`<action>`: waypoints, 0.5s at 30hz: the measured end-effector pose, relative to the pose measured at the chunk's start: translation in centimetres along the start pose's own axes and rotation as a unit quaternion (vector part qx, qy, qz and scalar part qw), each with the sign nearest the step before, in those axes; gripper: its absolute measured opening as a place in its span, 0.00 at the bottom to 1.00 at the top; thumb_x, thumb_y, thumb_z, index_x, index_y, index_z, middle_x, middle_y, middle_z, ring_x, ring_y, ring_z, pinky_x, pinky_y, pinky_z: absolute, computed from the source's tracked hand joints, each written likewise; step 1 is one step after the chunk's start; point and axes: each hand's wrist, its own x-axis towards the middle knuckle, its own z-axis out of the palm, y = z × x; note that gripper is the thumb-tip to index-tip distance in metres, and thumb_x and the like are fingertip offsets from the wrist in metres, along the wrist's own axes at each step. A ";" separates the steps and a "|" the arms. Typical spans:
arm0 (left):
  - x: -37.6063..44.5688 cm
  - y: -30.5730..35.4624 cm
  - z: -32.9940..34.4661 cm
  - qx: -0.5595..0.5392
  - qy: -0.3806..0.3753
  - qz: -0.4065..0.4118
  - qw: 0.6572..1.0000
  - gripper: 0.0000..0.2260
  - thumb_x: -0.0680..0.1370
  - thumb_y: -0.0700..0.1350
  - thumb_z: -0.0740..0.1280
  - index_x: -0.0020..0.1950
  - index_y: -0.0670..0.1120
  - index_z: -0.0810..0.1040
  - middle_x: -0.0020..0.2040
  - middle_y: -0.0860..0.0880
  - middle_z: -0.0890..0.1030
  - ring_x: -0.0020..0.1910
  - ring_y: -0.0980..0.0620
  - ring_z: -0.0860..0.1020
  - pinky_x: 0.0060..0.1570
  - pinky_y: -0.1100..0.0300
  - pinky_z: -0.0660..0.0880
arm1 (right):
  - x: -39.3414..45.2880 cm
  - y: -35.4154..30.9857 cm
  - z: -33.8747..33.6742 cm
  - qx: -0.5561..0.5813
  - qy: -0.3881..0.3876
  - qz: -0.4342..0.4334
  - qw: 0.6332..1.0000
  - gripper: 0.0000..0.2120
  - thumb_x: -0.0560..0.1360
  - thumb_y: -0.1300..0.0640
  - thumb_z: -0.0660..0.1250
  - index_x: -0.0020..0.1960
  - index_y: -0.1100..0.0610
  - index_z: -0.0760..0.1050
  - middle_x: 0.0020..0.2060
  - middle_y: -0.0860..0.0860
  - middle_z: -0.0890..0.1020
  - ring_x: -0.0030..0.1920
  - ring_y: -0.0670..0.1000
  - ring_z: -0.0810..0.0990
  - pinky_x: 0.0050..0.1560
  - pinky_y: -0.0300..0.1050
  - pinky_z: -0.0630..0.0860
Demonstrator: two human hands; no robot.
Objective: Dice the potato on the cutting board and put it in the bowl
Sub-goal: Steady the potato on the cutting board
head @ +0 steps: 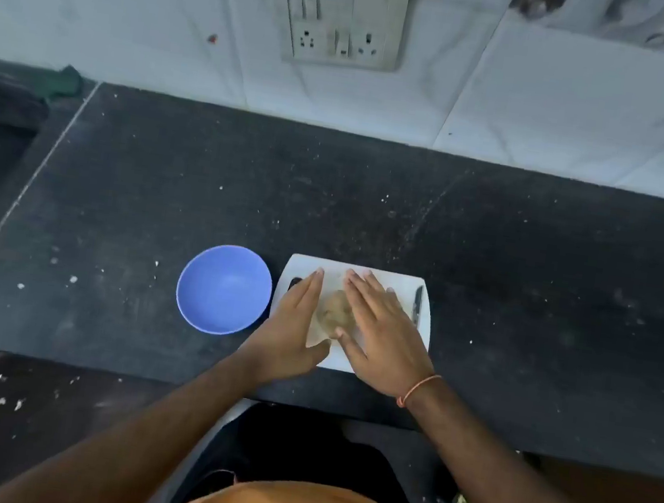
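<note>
On the dark desk [529, 277] a white board [386, 277] sits beside the blue bowl [224, 290]. Both hands, left [291, 322] and right [379, 329], lie flat with straight fingers either side of the potato [335, 306], touching nothing. It looks firm, rounded and likely to roll, so pin it from above; the knife [417, 304] lies at the board's right edge.

Potato [334, 310]: brownish, whole as far as the blur is letting me judge, lying mid-board between my hands. Cutting board [385, 281]: white, lying flat near the counter's front edge. Bowl [224, 289]: blue, sitting upright just left of the board. Knife [417, 304]: lying along the board's right edge.
</note>
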 end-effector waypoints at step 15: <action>4.3 -8.1 3.4 -0.018 0.066 0.136 0.988 0.36 0.77 0.50 0.79 0.81 0.44 0.69 0.78 0.50 0.73 0.78 0.50 0.70 0.80 0.64 0.53 | 0.3 1.9 8.2 0.188 0.139 0.067 0.970 0.39 0.71 0.47 0.79 0.78 0.54 0.68 0.74 0.45 0.70 0.77 0.47 0.66 0.82 0.58 0.48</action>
